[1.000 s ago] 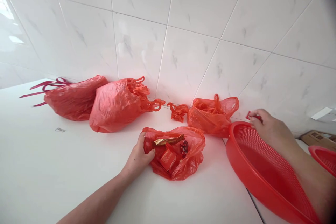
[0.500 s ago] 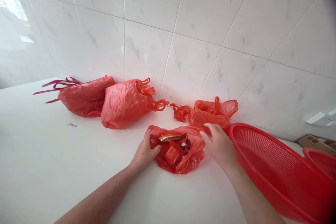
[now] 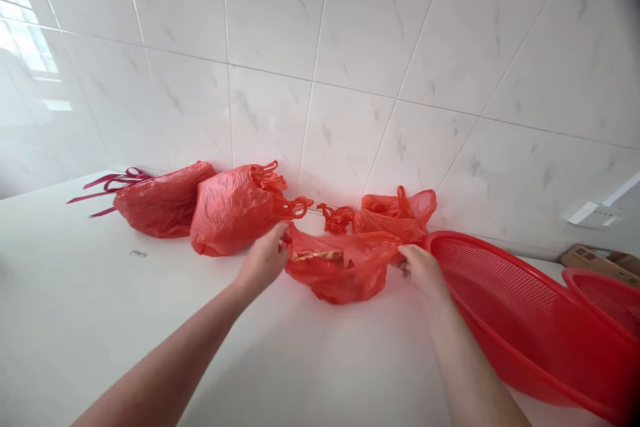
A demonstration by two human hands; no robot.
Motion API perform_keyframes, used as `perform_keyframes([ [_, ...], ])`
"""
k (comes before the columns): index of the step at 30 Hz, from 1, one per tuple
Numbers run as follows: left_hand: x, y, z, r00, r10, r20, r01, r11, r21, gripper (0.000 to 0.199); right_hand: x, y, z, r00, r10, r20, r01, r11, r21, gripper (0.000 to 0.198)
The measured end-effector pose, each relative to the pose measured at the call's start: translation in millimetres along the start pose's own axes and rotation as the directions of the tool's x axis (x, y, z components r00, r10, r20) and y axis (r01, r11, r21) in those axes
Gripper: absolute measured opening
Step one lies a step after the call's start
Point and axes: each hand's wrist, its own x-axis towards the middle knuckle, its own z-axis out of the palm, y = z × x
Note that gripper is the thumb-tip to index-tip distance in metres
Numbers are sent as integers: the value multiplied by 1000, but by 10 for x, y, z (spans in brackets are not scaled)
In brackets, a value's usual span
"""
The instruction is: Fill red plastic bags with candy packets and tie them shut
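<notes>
The left hand (image 3: 265, 255) pinches one side of a thin red bag (image 3: 350, 283), and the right hand (image 3: 421, 267) pinches the other side. The bag sits on the white table (image 3: 300, 367), in the middle, with its top pulled wide between the hands. A shiny gold packet (image 3: 320, 256) shows inside. Just beside the right arm is a big red basket (image 3: 470, 270) with little holes. Farther back, a small crumpled bag (image 3: 339, 219) lies between a puffy red bag (image 3: 230, 213) and another red bag (image 3: 385, 221), near the tiled wall (image 3: 350, 33).
</notes>
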Motion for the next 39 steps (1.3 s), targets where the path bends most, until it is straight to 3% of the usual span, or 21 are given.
perform_keyframes([
  [4,304,298,-323,997,28,-66,-28,1000,9,30,274,-219,-241,993,99,-68,-66,921,385,21],
  [7,396,556,-470,995,68,-71,-66,997,26,21,344,-333,-315,989,134,-61,-80,836,543,27],
  [9,410,676,-498,995,70,-74,-71,997,-20,23,328,-364,-315,987,159,15,-135,784,605,32],
  [12,413,758,-474,997,15,-71,-31,972,-233,36,262,-367,-293,967,175,187,-256,683,684,33],
  [14,420,779,-452,998,-53,-31,35,901,-432,41,226,-361,-286,954,157,257,-299,607,736,27],
  [17,443,809,-455,985,-166,43,146,682,-716,42,206,-353,-298,959,118,257,-280,522,805,22],
  [19,464,833,-481,977,-202,65,171,570,-804,39,209,-339,-322,972,120,201,-234,505,831,23],
  [21,488,853,-511,976,-207,65,169,541,-824,39,213,-314,-363,982,125,144,-189,542,819,28],
  [23,520,864,-530,979,-194,65,162,542,-825,43,212,-283,-419,987,118,106,-158,658,737,36],
  [26,588,871,-523,991,-124,54,119,611,-783,48,202,-241,-492,986,165,-8,-147,901,408,39],
  [28,649,882,-503,997,-75,27,71,680,-730,47,191,-221,-512,978,181,-108,-157,968,194,30],
  [30,727,910,-485,999,-46,-6,30,728,-684,42,177,-209,-506,974,158,-162,-139,982,124,23],
  [32,819,951,-480,999,-17,-41,-13,770,-637,38,162,-210,-490,973,131,-191,-100,981,165,24],
  [36,981,1003,-483,985,54,-163,-124,883,-453,33,153,-234,-468,972,82,-221,19,906,422,27],
  [39,985,935,-480,985,85,-149,-123,956,-268,24,176,-233,-437,980,90,-176,32,807,590,24],
])
